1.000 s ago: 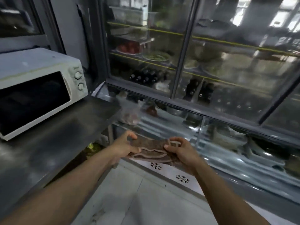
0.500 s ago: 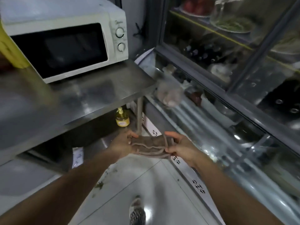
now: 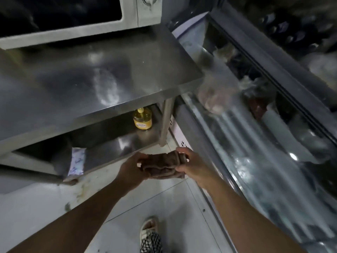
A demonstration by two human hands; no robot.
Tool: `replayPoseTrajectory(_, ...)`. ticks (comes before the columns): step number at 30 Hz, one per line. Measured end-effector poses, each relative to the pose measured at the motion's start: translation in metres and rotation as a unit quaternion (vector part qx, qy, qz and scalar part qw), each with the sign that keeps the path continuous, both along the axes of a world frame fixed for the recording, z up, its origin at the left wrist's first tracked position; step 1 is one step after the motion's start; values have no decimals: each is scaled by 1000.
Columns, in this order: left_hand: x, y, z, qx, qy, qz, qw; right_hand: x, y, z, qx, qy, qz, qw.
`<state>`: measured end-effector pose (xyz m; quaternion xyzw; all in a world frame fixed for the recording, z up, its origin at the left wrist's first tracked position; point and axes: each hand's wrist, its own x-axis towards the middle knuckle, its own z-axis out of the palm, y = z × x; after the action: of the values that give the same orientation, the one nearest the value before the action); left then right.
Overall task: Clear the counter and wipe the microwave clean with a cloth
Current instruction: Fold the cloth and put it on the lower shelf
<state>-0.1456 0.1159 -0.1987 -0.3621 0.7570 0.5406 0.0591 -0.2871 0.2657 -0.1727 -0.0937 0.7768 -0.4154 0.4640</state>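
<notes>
A folded brown cloth (image 3: 162,166) is held between both hands above the floor, in front of the counter's lower shelf. My left hand (image 3: 130,169) grips its left end and my right hand (image 3: 191,166) grips its right end. The white microwave (image 3: 131,19) stands at the back of the steel counter (image 3: 87,83); only its lower front and knob panel show at the top of the view.
A yellow oil bottle (image 3: 142,119) and a white packet (image 3: 77,163) sit on the lower shelf (image 3: 116,148). A glass-topped chest freezer (image 3: 255,143) with bagged food runs along the right. My sandalled foot (image 3: 150,234) is on the tiled floor.
The view has tilted down and moved closer to the counter. Both hands still hold the cloth, now bunched tighter and nearer the lower shelf.
</notes>
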Motion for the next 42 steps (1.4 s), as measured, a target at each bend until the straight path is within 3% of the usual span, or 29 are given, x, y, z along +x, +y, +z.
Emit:
replayPoseTrajectory(12,-52,-44,-194,-61,-31,104,992,-65,-86,-215,-16,8,3,1000)
replayPoseTrajectory(23,-113,-117,-351,-147,-50,123,980,-119,-177,-374,-37,39,70,996)
replayPoseTrajectory(28,-135,-144,-395,-161,-47,151,974,-134,-210,-410,-62,85,82,991)
replayPoseTrajectory(33,-138,-149,-415,-188,-92,53,976,-132,-216,-427,-5,119,186,975)
replayPoseTrajectory(42,-111,-114,-350,-153,-110,56,981,-110,-166,-353,15,98,214,972)
